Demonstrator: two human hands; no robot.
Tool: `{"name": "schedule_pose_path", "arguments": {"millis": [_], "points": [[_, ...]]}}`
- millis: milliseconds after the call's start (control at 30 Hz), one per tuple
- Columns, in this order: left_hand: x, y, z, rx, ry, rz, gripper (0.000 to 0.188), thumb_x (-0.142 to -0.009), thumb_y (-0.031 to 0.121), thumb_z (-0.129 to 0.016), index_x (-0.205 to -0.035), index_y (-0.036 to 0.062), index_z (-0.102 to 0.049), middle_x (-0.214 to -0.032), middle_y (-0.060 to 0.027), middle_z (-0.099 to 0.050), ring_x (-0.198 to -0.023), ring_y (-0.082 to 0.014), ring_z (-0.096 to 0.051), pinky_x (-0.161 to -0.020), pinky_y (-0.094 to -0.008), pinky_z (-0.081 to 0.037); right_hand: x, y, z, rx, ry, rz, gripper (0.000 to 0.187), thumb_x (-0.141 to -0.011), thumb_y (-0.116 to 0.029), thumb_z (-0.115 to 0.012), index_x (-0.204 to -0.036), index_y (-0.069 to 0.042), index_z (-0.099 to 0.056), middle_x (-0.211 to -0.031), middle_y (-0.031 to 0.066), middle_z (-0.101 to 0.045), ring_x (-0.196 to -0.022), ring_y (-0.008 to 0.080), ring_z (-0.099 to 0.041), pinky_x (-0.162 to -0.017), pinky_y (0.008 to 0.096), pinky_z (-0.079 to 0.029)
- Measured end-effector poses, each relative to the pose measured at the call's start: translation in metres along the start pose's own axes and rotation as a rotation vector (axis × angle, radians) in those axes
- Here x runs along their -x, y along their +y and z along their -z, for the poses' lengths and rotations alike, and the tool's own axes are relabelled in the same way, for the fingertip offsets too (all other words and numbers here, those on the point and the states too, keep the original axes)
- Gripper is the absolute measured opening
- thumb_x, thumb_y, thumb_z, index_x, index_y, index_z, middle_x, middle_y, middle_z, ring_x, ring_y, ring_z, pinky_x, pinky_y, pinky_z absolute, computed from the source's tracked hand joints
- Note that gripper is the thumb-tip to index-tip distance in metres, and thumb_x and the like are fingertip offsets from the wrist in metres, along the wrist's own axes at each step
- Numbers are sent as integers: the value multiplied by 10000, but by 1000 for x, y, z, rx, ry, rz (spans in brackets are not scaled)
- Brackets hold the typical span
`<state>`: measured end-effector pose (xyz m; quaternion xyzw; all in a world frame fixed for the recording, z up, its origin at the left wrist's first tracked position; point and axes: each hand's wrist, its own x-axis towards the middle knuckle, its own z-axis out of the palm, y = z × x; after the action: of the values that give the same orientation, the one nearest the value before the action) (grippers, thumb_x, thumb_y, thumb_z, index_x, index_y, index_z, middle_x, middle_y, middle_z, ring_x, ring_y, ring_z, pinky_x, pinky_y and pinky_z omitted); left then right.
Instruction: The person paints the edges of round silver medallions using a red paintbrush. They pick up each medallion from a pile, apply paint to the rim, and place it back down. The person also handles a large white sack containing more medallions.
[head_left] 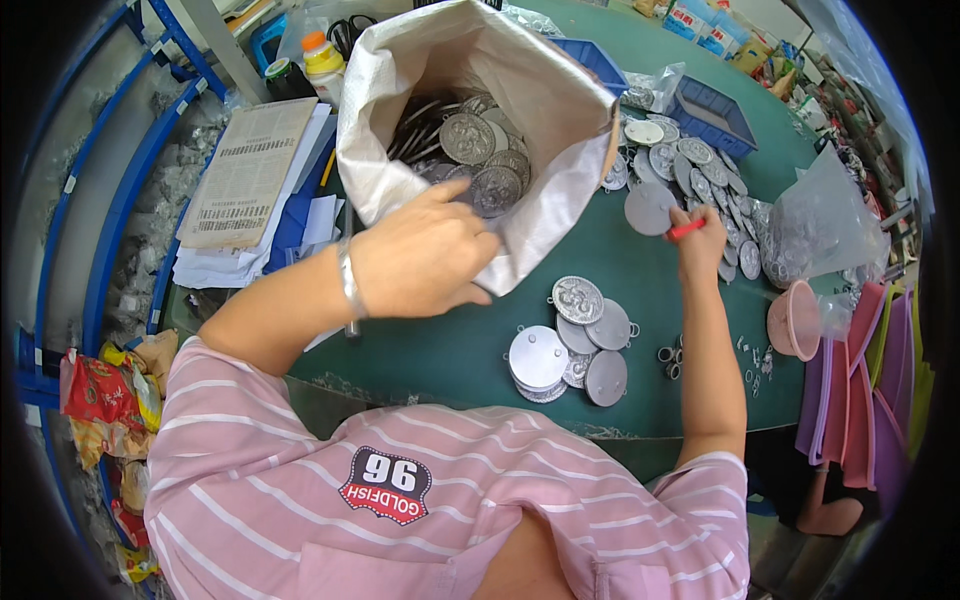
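A pale, silvery woven sack stands wide at its mouth, with many round metal medallions inside. My left hand lies over the sack's near rim, fingers curled inside and thumb outside; what its fingertips touch is partly hidden. My right hand is closed round a red-handled tool, its kind unclear. A plain grey disc lies at that hand's fingertips, beside a large heap of medallions. Closer to me, a small group of medallions with loops overlaps on the green table.
Blue plastic trays sit behind the heap. A clear plastic bag and a pink cup stand at right, near small metal rings. Papers and bottles are at left, beside blue shelving.
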<state>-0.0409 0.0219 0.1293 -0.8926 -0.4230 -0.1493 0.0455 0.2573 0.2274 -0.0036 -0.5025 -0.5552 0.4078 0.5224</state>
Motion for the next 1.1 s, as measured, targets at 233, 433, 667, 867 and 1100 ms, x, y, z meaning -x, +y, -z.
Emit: {"name": "schedule_pose_path", "arguments": {"millis": [233, 433, 667, 867, 1100], "points": [[-13, 68, -69, 1465, -252, 480, 409, -942, 237, -476, -1221, -61, -462, -1058, -153, -606, -896, -218, -625, -757, -278, -496, 115, -52, 1, -238, -7, 196, 286, -797, 13, -640, -677, -65, -393, -722, 98, -620, -572, 80, -508, -521, 213, -432], [-45, 74, -132, 2543, 15, 605, 663, -924, 557, -249, -1358, 57, -229, -1332, -199, -376, -1241, -319, -397, -1014, -457, -350, 172, -62, -6, 15, -196, 496, 310, -765, 26, -667, -659, -41, -383, -764, 134, -672, -621, 111, -597, -558, 222, -470], [-26, 71, -135, 2683, -38, 698, 609, -952, 492, -216, -1344, 31, -281, -1336, -216, -383, -1204, -459, -392, -1000, -538, -351, 184, -52, 13, -212, 75, 20, 206, -851, -6, -575, -750, -42, -399, -869, 184, -648, -769, 161, -612, -633, 247, -497], [-13, 75, -133, 2486, -45, 692, 530, -969, 411, -260, -1319, 16, -308, -1301, -186, -424, -1194, -353, -448, -973, -505, -409, 204, -49, -4, -386, -158, -41, 291, -757, 83, -652, -777, -49, -394, -873, 150, -633, -782, 131, -591, -697, 255, -485], [-10, 73, -133, 2310, 13, 611, 483, -956, 377, -356, -1285, 23, -350, -1262, -155, -460, -1171, -284, -484, -961, -498, -426, 202, -48, -10, -376, -173, 7, 307, -742, 99, -662, -768, -48, -393, -855, 142, -632, -763, 125, -589, -672, 245, -486]]}}
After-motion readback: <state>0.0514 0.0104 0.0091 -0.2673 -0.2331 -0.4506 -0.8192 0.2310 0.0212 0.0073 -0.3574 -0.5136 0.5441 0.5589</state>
